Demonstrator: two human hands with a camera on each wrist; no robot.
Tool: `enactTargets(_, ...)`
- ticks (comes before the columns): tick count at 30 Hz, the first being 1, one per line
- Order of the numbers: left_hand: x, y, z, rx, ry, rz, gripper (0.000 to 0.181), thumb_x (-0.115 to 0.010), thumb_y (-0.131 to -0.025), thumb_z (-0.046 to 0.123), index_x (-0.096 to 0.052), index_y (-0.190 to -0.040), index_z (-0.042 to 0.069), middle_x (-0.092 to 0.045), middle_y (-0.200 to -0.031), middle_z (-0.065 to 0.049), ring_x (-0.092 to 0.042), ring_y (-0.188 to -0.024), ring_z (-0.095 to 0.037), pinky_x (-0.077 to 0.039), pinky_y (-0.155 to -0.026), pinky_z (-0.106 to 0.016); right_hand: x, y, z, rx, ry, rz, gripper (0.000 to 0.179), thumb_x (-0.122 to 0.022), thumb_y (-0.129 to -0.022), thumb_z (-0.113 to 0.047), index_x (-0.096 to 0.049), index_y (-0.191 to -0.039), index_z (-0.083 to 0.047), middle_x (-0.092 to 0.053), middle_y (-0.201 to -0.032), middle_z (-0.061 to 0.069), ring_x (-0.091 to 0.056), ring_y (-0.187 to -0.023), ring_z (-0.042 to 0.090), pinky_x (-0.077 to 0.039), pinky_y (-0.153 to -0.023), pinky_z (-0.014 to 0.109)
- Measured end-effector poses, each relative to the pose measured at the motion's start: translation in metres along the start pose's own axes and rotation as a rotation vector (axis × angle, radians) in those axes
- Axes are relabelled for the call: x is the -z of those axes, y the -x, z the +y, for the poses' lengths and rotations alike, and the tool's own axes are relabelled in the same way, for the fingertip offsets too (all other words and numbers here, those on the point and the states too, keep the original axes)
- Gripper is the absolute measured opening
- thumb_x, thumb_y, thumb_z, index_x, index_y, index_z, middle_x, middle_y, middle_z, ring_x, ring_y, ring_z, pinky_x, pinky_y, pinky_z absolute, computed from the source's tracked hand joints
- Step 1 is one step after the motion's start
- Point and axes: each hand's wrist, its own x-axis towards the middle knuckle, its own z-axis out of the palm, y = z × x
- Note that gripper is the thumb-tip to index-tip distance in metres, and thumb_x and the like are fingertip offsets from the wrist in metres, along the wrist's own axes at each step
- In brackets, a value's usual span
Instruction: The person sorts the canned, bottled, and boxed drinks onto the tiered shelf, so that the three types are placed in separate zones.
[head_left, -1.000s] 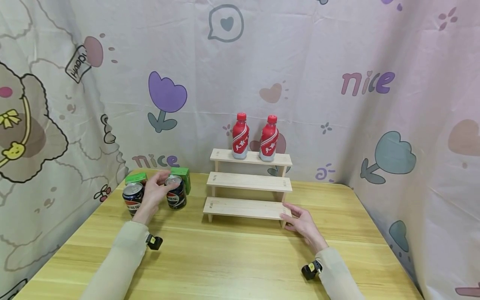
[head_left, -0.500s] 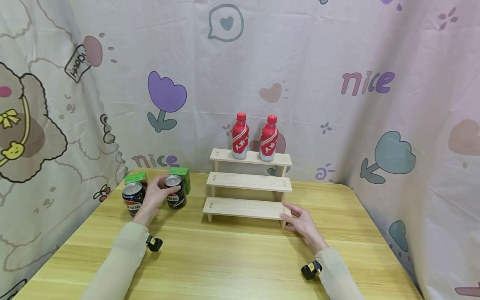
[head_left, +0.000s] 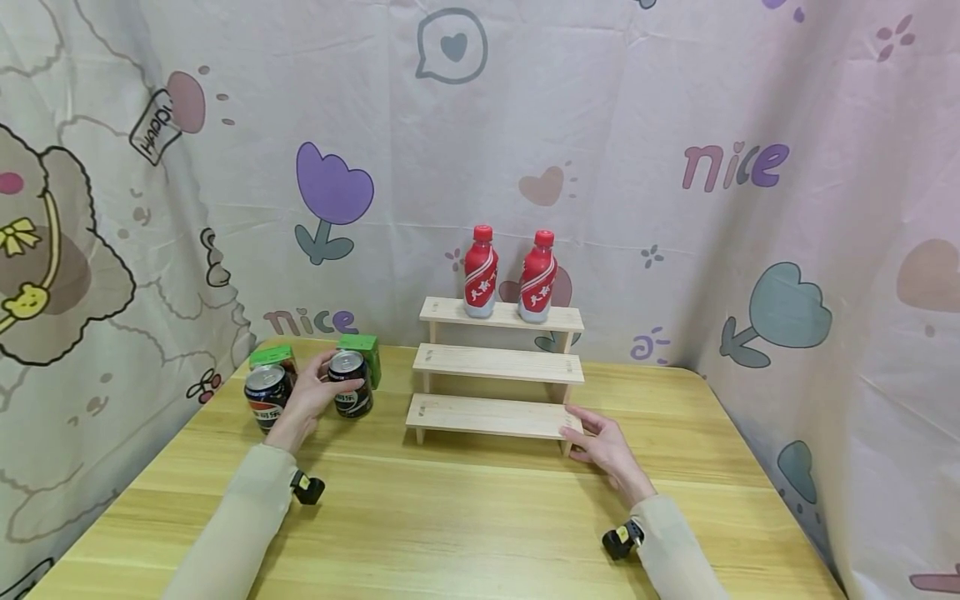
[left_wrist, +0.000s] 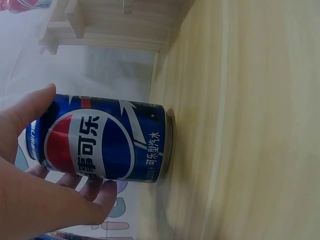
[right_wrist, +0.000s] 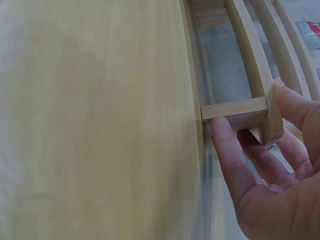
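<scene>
Patterned cloth backdrop (head_left: 457, 150) behind wooden table (head_left: 465, 525). Left hand (head_left: 303, 396): thumb and fingers curled round dark blue cola can (left_wrist: 100, 140), can upright at table's left side, in front of green box (head_left: 363, 343); base contact with table cannot be confirmed. Second cola can (head_left: 266, 392) near left hand, second green box (head_left: 272, 357) behind it. Right hand (head_left: 606, 450): grips right end of lowest step, three-tier wooden stand (head_left: 487, 415), thumb on top, fingers at leg and beneath. Red bottle (head_left: 481, 279) and second red bottle (head_left: 538, 283) upright on top tier.
</scene>
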Motion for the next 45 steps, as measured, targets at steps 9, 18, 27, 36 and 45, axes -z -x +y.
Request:
enactTargets(9, 0.003, -0.003, -0.003, 0.034, -0.014, -0.035, 0.1, -0.079, -0.083, 0.018, -0.013, -0.158, 0.012, -0.019, -0.161, -0.022, -0.017, -0.147, -0.043, -0.016, -0.119, -0.057, -0.002, 0.002, -0.004, 0.009, 0.004, 0.009, 0.059, -0.074, -0.087, -0.014, -0.052, -0.142, -0.01, -0.034, -0.153, 0.027, -0.058, -0.122, 0.038, -0.058, -0.083, 0.039)
enactTargets(18, 0.003, -0.005, -0.002, 0.034, -0.008, -0.022, 0.1, -0.082, -0.079, 0.015, -0.019, -0.157, 0.012, -0.024, -0.159, -0.022, -0.02, -0.146, -0.042, -0.018, -0.119, -0.056, -0.001, -0.001, -0.002, 0.004, 0.006, 0.002, 0.067, -0.079, -0.083, -0.024, -0.051, -0.143, -0.013, -0.041, -0.15, 0.024, -0.068, -0.104, 0.021, -0.058, -0.082, 0.035)
enactTargets(27, 0.004, -0.004, -0.006, 0.007, -0.06, 0.001, 0.102, -0.084, -0.078, 0.022, -0.02, -0.157, 0.01, -0.026, -0.159, -0.022, -0.027, -0.144, -0.042, -0.026, -0.117, -0.054, -0.001, 0.0, -0.001, 0.052, 0.009, -0.012, 0.067, -0.078, -0.084, -0.026, -0.05, -0.143, -0.009, -0.041, -0.147, 0.03, -0.069, -0.1, 0.019, -0.059, -0.079, 0.035)
enactTargets(36, 0.001, -0.001, -0.001, -0.049, -0.085, 0.018, 0.102, -0.083, -0.079, 0.034, -0.021, -0.157, 0.013, -0.025, -0.16, -0.018, -0.027, -0.145, -0.04, -0.03, -0.115, -0.054, 0.0, 0.001, 0.0, 0.035, 0.02, 0.001, 0.065, -0.077, -0.085, -0.021, -0.05, -0.143, -0.009, -0.036, -0.15, 0.03, -0.067, -0.105, 0.024, -0.059, -0.08, 0.035)
enactTargets(45, -0.009, 0.006, 0.014, -0.157, -0.044, 0.092, 0.089, -0.08, -0.082, 0.032, -0.031, -0.154, 0.014, -0.041, -0.151, -0.017, -0.041, -0.136, -0.034, -0.037, -0.111, -0.051, -0.002, 0.001, -0.003, 0.013, 0.016, 0.004, 0.061, -0.075, -0.087, -0.017, -0.051, -0.143, -0.01, -0.042, -0.148, 0.027, -0.068, -0.103, 0.023, -0.059, -0.081, 0.037)
